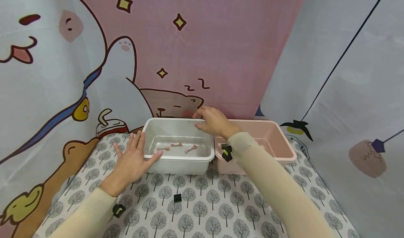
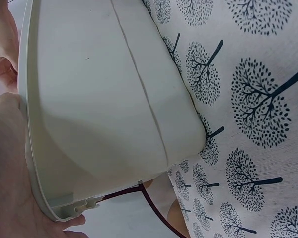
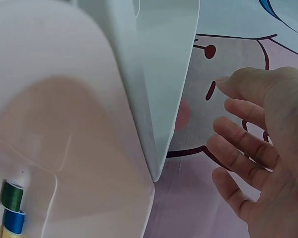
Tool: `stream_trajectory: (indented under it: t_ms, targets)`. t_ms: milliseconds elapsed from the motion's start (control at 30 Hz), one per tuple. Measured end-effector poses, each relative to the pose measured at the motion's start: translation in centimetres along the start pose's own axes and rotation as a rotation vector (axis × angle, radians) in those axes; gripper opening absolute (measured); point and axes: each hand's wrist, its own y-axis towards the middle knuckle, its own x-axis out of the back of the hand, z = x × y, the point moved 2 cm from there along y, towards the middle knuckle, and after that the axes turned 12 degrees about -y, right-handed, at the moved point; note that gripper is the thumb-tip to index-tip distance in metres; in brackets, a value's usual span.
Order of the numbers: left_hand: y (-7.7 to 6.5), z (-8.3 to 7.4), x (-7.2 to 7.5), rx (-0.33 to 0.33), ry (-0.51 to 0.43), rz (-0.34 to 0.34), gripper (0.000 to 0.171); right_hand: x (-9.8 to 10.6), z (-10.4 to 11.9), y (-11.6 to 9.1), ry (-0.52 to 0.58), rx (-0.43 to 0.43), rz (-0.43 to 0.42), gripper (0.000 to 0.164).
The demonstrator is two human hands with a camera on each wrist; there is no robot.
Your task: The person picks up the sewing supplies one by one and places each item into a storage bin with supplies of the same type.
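Observation:
A white plastic bin (image 1: 178, 166) stands on the tree-print cloth with several small pinkish, stick-like pieces (image 1: 190, 149) on its floor; their exact kind is too small to tell. My left hand (image 1: 130, 162) rests on the bin's front-left rim, fingers straight and spread, thumb along the edge. Over the back-right corner of the bin hovers my right hand (image 1: 214, 121). Its fingers are loosely bent and nothing is between them, as the right wrist view shows. Beside the white bin is a pink bin (image 1: 274, 139), partly hidden by my right forearm.
Inside the pink bin lie green and blue rolls (image 3: 12, 210) resembling thread spools. A small black square (image 1: 177, 198) lies on the cloth (image 1: 202, 210) in front. Behind the bins hangs a printed cartoon curtain (image 1: 221, 55).

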Motion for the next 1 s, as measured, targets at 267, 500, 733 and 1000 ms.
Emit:
stream_trajectory:
  t_ms: [267,500,733,1000]
  targets:
    - [0.1,0.2,0.0,0.007,-0.002,0.001,0.123,0.4,0.4,-0.9,0.014,0.016,-0.004,0.034]
    - [0.1,0.1,0.0,0.006,-0.010,0.000,0.122,0.6,0.8,-1.8,0.015,0.024,-0.003,0.036]
    - [0.0,0.0,0.1,0.003,-0.014,-0.002,0.122,0.3,0.8,-2.9,0.030,0.054,-0.026,0.035]
    - [0.0,0.0,0.1,0.003,-0.008,-0.004,0.121,-0.1,0.9,-4.0,0.069,0.063,-0.042,0.034]
